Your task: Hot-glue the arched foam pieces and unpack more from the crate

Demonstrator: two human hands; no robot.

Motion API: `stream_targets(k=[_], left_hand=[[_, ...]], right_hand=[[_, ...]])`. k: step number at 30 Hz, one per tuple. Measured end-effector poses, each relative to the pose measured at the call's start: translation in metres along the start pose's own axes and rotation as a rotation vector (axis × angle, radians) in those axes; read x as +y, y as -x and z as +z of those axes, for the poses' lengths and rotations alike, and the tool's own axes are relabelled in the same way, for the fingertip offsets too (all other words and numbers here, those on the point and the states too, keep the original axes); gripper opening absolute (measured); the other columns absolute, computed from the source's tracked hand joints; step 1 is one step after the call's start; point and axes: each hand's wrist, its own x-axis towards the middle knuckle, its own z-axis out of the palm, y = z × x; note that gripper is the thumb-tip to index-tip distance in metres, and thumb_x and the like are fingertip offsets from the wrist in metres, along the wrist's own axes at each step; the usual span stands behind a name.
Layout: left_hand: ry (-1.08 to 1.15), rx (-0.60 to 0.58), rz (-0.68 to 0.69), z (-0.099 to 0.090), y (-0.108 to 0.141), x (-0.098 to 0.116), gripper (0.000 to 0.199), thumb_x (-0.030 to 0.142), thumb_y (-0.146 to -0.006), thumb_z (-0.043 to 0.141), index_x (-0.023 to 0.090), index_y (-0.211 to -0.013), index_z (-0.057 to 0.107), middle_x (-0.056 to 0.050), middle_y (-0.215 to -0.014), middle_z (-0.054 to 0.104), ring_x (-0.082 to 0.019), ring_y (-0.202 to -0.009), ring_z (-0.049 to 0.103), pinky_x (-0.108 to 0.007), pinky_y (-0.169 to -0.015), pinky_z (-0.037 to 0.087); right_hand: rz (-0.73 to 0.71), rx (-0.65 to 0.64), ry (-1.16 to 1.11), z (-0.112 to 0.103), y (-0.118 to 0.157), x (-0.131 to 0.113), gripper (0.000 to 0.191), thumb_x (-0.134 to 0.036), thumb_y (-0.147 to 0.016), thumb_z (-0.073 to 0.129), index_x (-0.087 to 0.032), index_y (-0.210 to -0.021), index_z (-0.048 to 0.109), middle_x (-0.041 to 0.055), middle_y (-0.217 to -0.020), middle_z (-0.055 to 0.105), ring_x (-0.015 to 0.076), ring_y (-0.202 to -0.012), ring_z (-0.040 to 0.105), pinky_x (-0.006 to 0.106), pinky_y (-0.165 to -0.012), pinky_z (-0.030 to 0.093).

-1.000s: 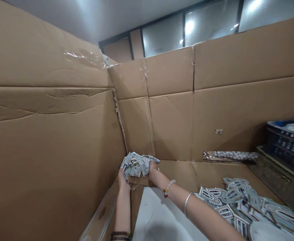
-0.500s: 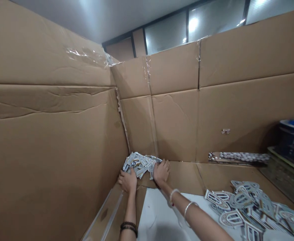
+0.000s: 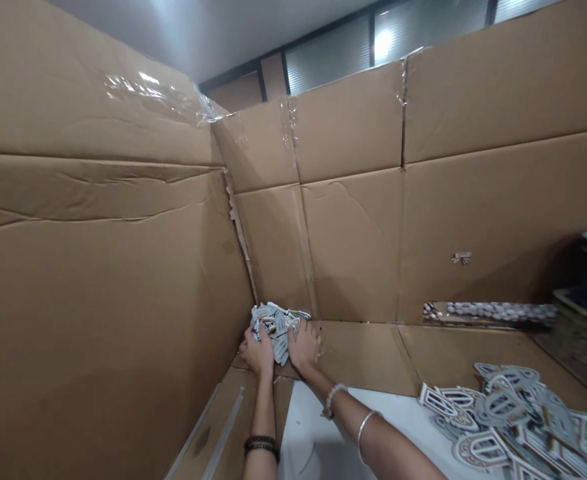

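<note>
A heap of small, flat grey-and-white cut-out pieces (image 3: 279,337) lies in the corner of the cardboard enclosure. My left hand (image 3: 258,353) curves round the heap's near left side, its fingers partly hidden by the pieces. From the right, my right hand (image 3: 304,347) presses against the same heap, fingers bent over its edge. The pieces are bunched between both hands. A dark bracelet (image 3: 262,445) is on my left wrist, and two light bangles are on my right.
Tall cardboard walls (image 3: 123,320) rise at the left and back. A larger pile of similar cut-outs (image 3: 513,413) spreads over the white sheet (image 3: 313,427) at right. Dark containers (image 3: 583,333) stand at the right edge, near a slot (image 3: 498,311) showing round white things.
My right hand has moved left, closer to my left hand. The heap between them is narrower and more bunched. The camera view has shifted slightly.
</note>
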Motion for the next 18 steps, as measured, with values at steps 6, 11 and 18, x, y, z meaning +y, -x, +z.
stream_targets(k=[6,11,18], left_hand=[[0.047,-0.044,0.014,0.000,0.004,0.005,0.039,0.041,-0.094,0.046,0.014,-0.119,0.058,-0.013,-0.119,0.064,-0.026,-0.117,0.055,-0.046,-0.103,0.034],[0.112,-0.113,-0.033,-0.008,-0.002,0.003,0.058,0.056,-0.090,0.044,0.022,-0.137,0.047,-0.016,-0.124,0.064,-0.034,-0.109,0.061,-0.044,-0.088,0.045],[0.164,-0.215,-0.042,-0.006,-0.024,0.002,0.067,0.070,-0.080,0.049,0.031,-0.135,0.053,-0.014,-0.122,0.066,-0.041,-0.109,0.061,-0.050,-0.089,0.044]], right_hand=[[0.160,0.092,-0.155,0.011,-0.008,-0.015,0.036,-0.035,-0.097,0.052,-0.020,-0.130,0.053,0.0105,-0.137,0.051,0.0260,-0.123,0.050,0.048,-0.102,0.042],[0.286,0.033,-0.286,0.019,-0.026,-0.017,0.035,-0.035,-0.096,0.054,-0.018,-0.126,0.055,0.0099,-0.127,0.058,0.0230,-0.110,0.059,0.046,-0.094,0.049],[0.197,-0.140,-0.426,0.024,-0.052,-0.015,0.036,-0.036,-0.094,0.057,-0.016,-0.124,0.055,0.0091,-0.121,0.060,0.0219,-0.102,0.062,0.043,-0.087,0.053]])
